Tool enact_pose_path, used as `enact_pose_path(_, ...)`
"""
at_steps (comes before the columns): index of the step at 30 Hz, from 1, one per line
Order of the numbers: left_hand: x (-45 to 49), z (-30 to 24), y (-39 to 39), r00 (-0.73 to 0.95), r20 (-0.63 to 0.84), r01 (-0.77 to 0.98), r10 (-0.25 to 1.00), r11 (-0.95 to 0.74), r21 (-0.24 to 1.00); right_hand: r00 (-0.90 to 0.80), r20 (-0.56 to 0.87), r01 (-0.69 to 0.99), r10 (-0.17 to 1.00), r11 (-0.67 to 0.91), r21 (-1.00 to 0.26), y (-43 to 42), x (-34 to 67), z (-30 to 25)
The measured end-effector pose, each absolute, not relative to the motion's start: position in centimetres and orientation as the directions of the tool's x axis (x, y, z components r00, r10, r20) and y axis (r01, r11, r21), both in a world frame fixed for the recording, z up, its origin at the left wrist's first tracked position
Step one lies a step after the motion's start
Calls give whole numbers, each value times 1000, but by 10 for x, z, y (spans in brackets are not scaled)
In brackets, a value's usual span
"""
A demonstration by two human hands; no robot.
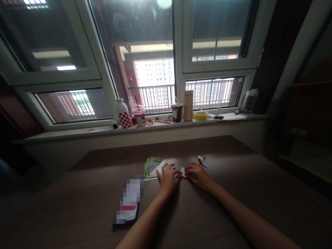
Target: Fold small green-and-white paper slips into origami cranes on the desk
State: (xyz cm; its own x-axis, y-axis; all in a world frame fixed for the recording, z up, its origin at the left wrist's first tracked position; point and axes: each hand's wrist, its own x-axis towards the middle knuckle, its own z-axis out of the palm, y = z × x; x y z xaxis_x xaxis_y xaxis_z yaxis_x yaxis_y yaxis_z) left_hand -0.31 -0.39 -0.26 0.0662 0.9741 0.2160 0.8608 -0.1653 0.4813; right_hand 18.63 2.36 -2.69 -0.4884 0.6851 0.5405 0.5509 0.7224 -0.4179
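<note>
Between my two hands is a small piece of folded paper (183, 172), pale with a greenish tint. My left hand (169, 178) pinches its left side, while the other fingers spread toward a stack of green printed sheets (151, 167). The fingers of my right hand (198, 175) are closed on the paper's right side. Just beyond my right hand lies a small folded paper shape (202, 161) with pointed corners. A phone (128, 200), its screen blurred out, rests on the table left of my left forearm.
The brown table (233, 207) reaches toward a windowsill (98, 129). Along the sill stand a checkered bottle (124, 114), a pink drink cup (139, 116), a dark drink cup (176, 112), a tan flask (188, 106), yellow tape (200, 116) and black scissors (218, 117).
</note>
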Motion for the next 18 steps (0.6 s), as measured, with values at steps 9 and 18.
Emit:
enact_pose_path(9, -4, 4, -6, 62, 226, 849, 972, -170, 500, -495, 532, 607, 687, 712, -354, 20, 184, -21)
enact_pose_path(18, -4, 1, -5, 82, 277, 864, 957, -207, 458, -461, 518, 663, 721, 668, -338, 23, 180, -25)
